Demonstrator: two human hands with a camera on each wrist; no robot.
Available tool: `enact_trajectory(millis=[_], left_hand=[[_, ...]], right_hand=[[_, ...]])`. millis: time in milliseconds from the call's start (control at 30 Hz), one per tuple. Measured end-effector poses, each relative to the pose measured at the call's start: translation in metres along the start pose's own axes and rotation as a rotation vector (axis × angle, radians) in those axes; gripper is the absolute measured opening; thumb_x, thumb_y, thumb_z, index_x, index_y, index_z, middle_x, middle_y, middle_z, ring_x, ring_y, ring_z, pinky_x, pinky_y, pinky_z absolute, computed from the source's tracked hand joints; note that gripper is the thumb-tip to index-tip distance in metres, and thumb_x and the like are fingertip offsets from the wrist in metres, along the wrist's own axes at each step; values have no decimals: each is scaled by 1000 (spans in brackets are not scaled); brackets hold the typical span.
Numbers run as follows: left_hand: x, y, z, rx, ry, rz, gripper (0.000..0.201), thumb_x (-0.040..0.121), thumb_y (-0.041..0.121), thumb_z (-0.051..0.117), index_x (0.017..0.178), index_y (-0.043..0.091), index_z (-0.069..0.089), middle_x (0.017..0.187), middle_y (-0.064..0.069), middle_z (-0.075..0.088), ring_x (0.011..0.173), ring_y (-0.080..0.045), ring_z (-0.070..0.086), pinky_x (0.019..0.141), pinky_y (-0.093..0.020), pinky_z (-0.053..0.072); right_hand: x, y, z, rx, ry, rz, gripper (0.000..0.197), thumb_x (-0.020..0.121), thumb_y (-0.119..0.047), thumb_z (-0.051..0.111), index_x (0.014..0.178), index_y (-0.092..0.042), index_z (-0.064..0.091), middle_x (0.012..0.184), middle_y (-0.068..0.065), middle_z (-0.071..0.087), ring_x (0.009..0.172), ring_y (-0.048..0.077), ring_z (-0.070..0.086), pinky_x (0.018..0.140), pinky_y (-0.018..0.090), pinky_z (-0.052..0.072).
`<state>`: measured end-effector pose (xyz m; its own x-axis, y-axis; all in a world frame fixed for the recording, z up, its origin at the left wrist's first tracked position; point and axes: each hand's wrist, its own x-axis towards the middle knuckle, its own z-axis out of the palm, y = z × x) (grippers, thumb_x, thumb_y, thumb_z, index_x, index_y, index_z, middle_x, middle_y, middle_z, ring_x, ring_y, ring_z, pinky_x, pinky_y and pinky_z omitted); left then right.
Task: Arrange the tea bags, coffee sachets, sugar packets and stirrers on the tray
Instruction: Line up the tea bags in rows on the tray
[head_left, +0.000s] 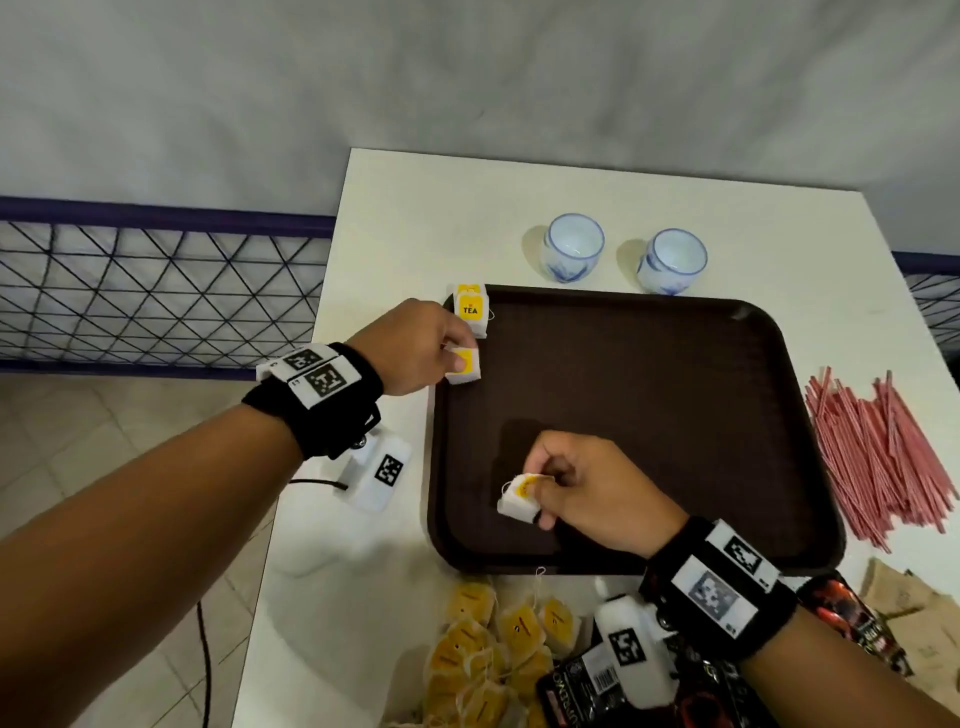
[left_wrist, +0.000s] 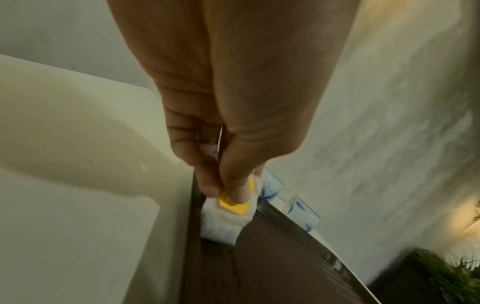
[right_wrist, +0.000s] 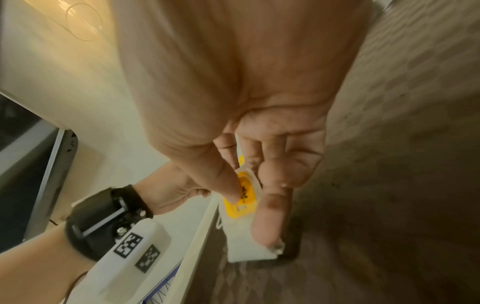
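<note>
A dark brown tray (head_left: 675, 395) lies on the white table. One tea bag with a yellow TEA tag (head_left: 470, 310) rests at the tray's far left corner. Just below it, my left hand (head_left: 452, 353) pinches a second tea bag (head_left: 464, 367) at the tray's left edge; the left wrist view shows this bag (left_wrist: 228, 218) standing on the tray (left_wrist: 272, 267). My right hand (head_left: 540, 486) pinches a third tea bag (head_left: 519, 499) low over the tray's near left part, seen also as the tea bag (right_wrist: 245, 232) in the right wrist view.
Two blue-and-white cups (head_left: 574, 253) (head_left: 672, 261) stand behind the tray. A heap of pink stirrers (head_left: 878, 457) lies to its right. Loose tea bags (head_left: 498, 644), dark coffee sachets (head_left: 582, 686) and brown sugar packets (head_left: 914, 608) lie along the near table edge.
</note>
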<state>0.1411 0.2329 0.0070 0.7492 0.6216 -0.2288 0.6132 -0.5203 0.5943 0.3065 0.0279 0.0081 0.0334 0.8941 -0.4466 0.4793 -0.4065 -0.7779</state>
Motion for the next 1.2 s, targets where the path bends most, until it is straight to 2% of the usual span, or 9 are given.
enact_trajectory(millis=[100, 167, 267, 467, 600, 700, 867, 1033, 1200], left_hand=[[22, 1, -8, -19, 19, -10, 20, 83, 10, 75, 101, 16, 71, 92, 0, 67, 89, -20, 62, 78, -27, 46], [33, 2, -13, -5, 16, -3, 18, 83, 9, 72, 100, 15, 70, 92, -2, 68, 89, -22, 62, 82, -32, 50], [47, 0, -16, 25, 50, 26, 18, 88, 12, 68, 104, 18, 73, 92, 2, 61, 88, -17, 57, 84, -30, 47], [60, -5, -12, 74, 62, 27, 24, 96, 13, 61, 115, 20, 73, 100, 1, 56, 93, -15, 51, 86, -32, 43], [60, -10, -6, 43, 90, 26, 22, 92, 12, 64, 111, 19, 71, 103, 0, 61, 87, -15, 51, 88, -36, 47], [59, -14, -3, 18, 143, 36, 16, 85, 13, 69, 100, 20, 66, 102, -2, 62, 81, -16, 52, 82, -39, 50], [52, -20, -1, 12, 178, 69, 6, 83, 20, 73, 87, 24, 73, 90, 2, 58, 74, -16, 54, 73, -33, 48], [47, -27, 4, 37, 129, 26, 9, 80, 25, 77, 88, 29, 76, 82, 12, 61, 80, -14, 62, 71, -27, 46], [22, -21, -4, -37, 292, 26, 5, 86, 25, 74, 91, 25, 76, 84, 9, 63, 65, 3, 52, 68, -20, 39]], right_hand=[[19, -6, -6, -37, -17, -23, 13, 89, -9, 65, 84, -21, 65, 67, 4, 72, 52, 4, 63, 57, 19, 42], [34, -8, -10, -29, -27, -31, 12, 88, -10, 67, 84, -22, 66, 68, 3, 72, 56, 6, 66, 58, 21, 45], [57, -10, -15, -35, -42, -37, 13, 88, -10, 69, 84, -22, 67, 69, 1, 72, 61, 11, 69, 59, 28, 50], [91, -19, -19, -7, -57, -37, 15, 92, -3, 63, 90, -17, 70, 78, 11, 74, 71, 23, 73, 54, 20, 49], [99, -23, -18, 12, -63, -40, 13, 93, -2, 61, 94, -12, 70, 78, 17, 73, 64, 16, 69, 51, 19, 48], [102, -21, -16, 28, -69, -27, 13, 93, -2, 62, 93, -13, 69, 71, 10, 71, 58, 9, 67, 50, 18, 47], [106, -20, -16, 61, -40, -4, 15, 93, -1, 62, 89, -15, 67, 68, 9, 70, 54, 10, 66, 48, 21, 47], [116, -25, -18, 83, -10, -13, 9, 92, -1, 63, 88, -9, 66, 64, 9, 69, 51, 10, 65, 47, 21, 47], [135, -35, -19, 87, 52, -35, 14, 90, 2, 64, 82, -9, 63, 59, 9, 67, 47, 12, 65, 45, 24, 49]])
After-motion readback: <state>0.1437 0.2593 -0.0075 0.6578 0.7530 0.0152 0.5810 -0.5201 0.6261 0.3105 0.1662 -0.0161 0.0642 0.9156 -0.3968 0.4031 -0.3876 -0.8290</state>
